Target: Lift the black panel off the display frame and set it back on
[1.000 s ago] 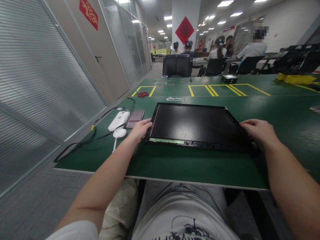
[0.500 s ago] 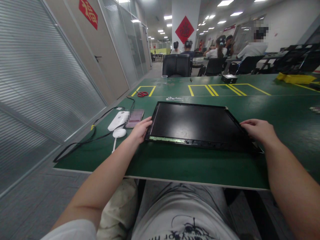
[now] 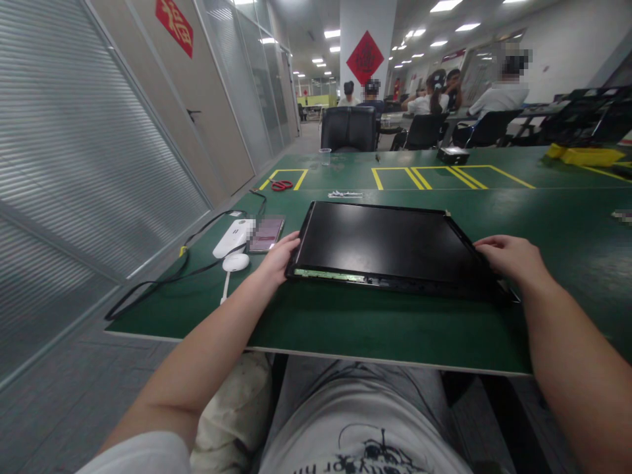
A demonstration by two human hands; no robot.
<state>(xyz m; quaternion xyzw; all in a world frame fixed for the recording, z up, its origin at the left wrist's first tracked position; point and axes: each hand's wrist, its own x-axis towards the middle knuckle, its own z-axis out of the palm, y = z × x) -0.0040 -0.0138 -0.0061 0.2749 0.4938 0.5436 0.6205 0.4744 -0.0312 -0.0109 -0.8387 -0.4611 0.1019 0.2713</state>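
Observation:
A flat black display panel (image 3: 380, 240) lies face up in front of me, with a thin dark frame and a strip of green circuit board (image 3: 330, 275) showing along its near left edge. My left hand (image 3: 280, 258) grips the panel's left edge, fingers closed against the side. At the right edge, my right hand (image 3: 513, 257) pinches the frame between thumb and fingers. The undersides of both grips are hidden by the panel and the hands.
The green table (image 3: 385, 339) carries a phone (image 3: 266, 234), a white device (image 3: 233, 238), a white rounded case (image 3: 236, 263) and black cable (image 3: 148, 284) at left. Beyond lie red-handled scissors (image 3: 281, 185), small white pieces (image 3: 344, 195), a clear cup (image 3: 324, 157), a black box (image 3: 453, 155) and a yellow tray (image 3: 590, 156).

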